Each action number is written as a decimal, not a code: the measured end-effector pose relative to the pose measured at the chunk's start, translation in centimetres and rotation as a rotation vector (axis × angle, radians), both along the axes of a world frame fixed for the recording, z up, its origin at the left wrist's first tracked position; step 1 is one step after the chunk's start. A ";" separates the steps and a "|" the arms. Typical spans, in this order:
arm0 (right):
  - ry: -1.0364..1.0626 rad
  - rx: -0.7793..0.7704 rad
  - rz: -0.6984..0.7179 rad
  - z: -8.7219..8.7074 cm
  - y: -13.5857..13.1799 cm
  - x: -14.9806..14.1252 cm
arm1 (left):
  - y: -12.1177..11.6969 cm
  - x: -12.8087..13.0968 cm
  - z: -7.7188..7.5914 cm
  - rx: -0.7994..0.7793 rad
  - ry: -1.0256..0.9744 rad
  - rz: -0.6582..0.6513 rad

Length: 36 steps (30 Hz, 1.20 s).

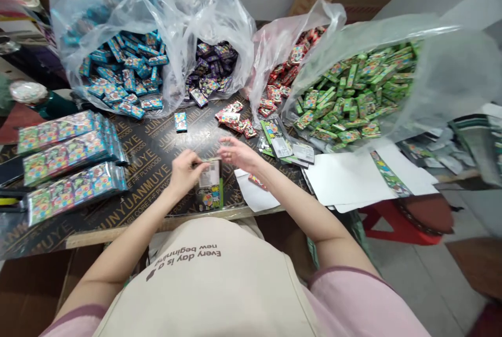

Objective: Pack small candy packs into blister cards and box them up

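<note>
Close to the table's front edge lies a flat green-and-black packet (pixel 209 196) with a pale label. The fingers of my left hand (pixel 184 171) are pinched together at its upper left edge. My right hand (pixel 238 153) hovers at the packet's upper right, fingers spread and nothing in them. Just beyond, a single small blue box (pixel 181 122) sits on the table. Several small red boxes (pixel 236 117) lie loose past my right hand. Another red box (pixel 258 181) rests on a white sheet (pixel 251 198) under my right forearm.
Along the back stand clear bags of small boxes: blue (pixel 129 65), purple (pixel 215 60), red (pixel 282 73) and green (pixel 353 91). Stacked multicoloured packs (pixel 70 154) fill the left. More green-black packets (pixel 280 141) and white sheets (pixel 341 175) are at right, near a red stool (pixel 408 217).
</note>
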State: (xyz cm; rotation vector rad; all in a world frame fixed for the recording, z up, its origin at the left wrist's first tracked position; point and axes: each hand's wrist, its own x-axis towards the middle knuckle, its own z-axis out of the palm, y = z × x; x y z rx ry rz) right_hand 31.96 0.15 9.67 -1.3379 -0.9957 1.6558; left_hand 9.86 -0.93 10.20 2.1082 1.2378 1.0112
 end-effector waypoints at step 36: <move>-0.165 0.408 -0.246 0.4 -5.0 -2.8 | -1.6 0.2 -2.0 -0.464 -0.364 -0.166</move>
